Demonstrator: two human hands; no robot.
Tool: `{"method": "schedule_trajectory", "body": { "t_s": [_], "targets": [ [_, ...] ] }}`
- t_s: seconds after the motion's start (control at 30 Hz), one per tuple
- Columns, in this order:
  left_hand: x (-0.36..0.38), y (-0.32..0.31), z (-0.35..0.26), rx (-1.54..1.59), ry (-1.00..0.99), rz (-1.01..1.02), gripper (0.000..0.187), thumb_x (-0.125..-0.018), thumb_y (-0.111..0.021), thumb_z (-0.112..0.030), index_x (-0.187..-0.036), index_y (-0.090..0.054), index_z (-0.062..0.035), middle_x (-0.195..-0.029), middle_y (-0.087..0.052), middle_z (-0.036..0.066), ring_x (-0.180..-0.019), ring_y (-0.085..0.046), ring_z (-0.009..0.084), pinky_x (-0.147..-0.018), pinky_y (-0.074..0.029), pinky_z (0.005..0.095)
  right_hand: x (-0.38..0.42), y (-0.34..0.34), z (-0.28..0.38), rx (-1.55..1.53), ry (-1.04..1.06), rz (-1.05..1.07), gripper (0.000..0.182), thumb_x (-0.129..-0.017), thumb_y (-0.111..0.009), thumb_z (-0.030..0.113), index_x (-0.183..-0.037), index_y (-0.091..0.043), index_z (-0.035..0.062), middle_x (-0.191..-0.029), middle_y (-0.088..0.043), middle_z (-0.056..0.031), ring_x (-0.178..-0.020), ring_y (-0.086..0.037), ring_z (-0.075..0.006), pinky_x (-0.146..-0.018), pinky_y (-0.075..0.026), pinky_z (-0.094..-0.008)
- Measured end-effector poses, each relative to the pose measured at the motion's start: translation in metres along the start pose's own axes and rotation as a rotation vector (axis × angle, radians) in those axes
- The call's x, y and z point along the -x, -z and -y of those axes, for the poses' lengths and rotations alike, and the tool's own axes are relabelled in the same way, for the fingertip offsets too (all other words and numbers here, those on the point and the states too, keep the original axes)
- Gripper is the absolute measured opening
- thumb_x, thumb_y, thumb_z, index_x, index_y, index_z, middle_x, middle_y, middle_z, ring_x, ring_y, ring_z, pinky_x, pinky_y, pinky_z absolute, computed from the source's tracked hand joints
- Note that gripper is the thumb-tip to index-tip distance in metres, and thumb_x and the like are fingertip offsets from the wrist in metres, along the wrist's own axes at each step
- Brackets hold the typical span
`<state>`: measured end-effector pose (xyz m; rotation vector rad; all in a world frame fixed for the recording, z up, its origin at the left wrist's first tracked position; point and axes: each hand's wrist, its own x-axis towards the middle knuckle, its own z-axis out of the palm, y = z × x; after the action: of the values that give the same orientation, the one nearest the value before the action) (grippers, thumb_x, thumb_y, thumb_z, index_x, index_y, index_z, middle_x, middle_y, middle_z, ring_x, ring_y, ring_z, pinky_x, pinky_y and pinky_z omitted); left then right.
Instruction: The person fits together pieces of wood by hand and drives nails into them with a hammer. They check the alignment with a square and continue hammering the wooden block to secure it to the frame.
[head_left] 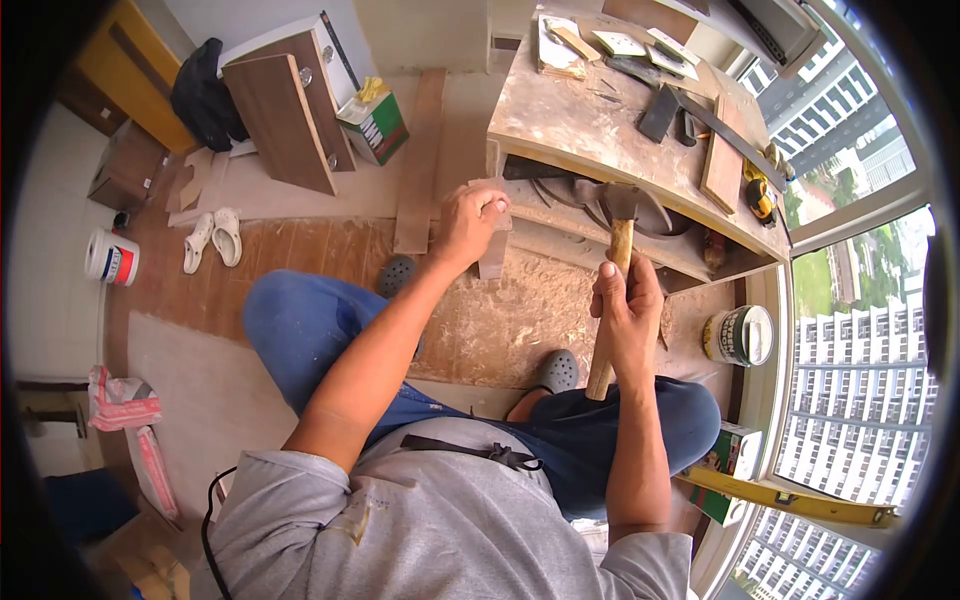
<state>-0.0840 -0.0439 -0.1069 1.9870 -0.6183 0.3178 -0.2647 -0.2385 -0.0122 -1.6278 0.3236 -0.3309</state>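
Note:
My right hand (630, 305) is wrapped round the wooden handle of a hammer (621, 240), its dark metal head up beside the open shelf of the workbench (570, 115). Left of it, my left hand (468, 222) is closed on the upper part of a small wooden piece (494, 255), which points down over the sawdust-covered floor. Dark curved objects (570, 195) lie in the shelf behind the hammer head. Both forearms reach forward over my bent knees.
Wood scraps, a dark metal bar and a yellow tape measure (760, 200) lie on the bench. Cabinet panels (285, 120) and a green-white box (375, 125) stand at the back left. A white bucket (738, 335) and a yellow level (790, 497) are on the right.

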Motion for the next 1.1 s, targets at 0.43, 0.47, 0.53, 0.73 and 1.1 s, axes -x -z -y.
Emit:
{"method": "schedule_trajectory", "body": {
  "t_s": [0.43, 0.47, 0.53, 0.73, 1.1],
  "targets": [
    [0.001, -0.002, 0.007, -0.020, -0.105, -0.034, 0.015, -0.093, -0.068, -0.016, -0.091, -0.077, -0.0036, -0.097, -0.076, 0.012, -0.100, -0.067, 0.0339, -0.094, -0.047, 0.0462, -0.010, -0.033, 0.017, 0.605, 0.139, 0.099, 0.028, -0.102, -0.066, 0.015, -0.126, -0.059, 0.0016, -0.087, -0.067, -0.0257, -0.073, -0.066, -0.0439, -0.065, -0.051, -0.0454],
    [0.001, -0.001, 0.008, -0.033, -0.084, -0.007, 0.016, -0.093, -0.068, -0.017, -0.091, -0.077, -0.0038, -0.096, -0.076, 0.012, -0.099, -0.066, 0.0337, -0.095, -0.046, 0.0462, -0.013, -0.036, 0.015, 0.642, 0.284, 0.079, 0.027, -0.102, -0.066, 0.015, -0.125, -0.059, 0.0018, -0.090, -0.068, -0.0259, -0.077, -0.066, -0.0454, -0.066, -0.051, -0.0482],
    [0.001, -0.001, 0.008, -0.043, -0.059, 0.018, 0.017, -0.093, -0.068, -0.017, -0.091, -0.077, -0.0039, -0.096, -0.076, 0.012, -0.099, -0.066, 0.0335, -0.095, -0.046, 0.0462, -0.019, -0.041, 0.020, 0.690, 0.406, 0.072, 0.027, -0.102, -0.064, 0.016, -0.125, -0.059, 0.0031, -0.100, -0.069, -0.0262, -0.086, -0.067, -0.0488, -0.070, -0.052, -0.0559],
    [0.005, -0.004, 0.013, -0.122, -0.145, -0.039, 0.016, -0.094, -0.068, -0.019, -0.091, -0.075, -0.0043, -0.096, -0.074, 0.011, -0.097, -0.066, 0.0320, -0.099, -0.043, 0.0454, -0.026, -0.061, 0.007, 0.924, 0.317, 0.123, 0.022, -0.104, -0.061, 0.020, -0.120, -0.058, 0.0055, -0.104, -0.070, -0.0225, -0.086, -0.069, -0.0471, -0.070, -0.055, -0.0569],
    [0.009, -0.008, 0.017, -0.073, -0.083, -0.011, 0.010, -0.091, -0.071, -0.018, -0.091, -0.077, -0.0099, -0.097, -0.073, 0.006, -0.100, -0.063, 0.0277, -0.103, -0.038, 0.0461, -0.025, -0.058, 0.024, 0.833, 0.494, -0.035, 0.023, -0.104, -0.061, 0.020, -0.123, -0.059, 0.0075, -0.096, -0.070, -0.0203, -0.081, -0.069, -0.0459, -0.067, -0.054, -0.0559]
  ]
}}
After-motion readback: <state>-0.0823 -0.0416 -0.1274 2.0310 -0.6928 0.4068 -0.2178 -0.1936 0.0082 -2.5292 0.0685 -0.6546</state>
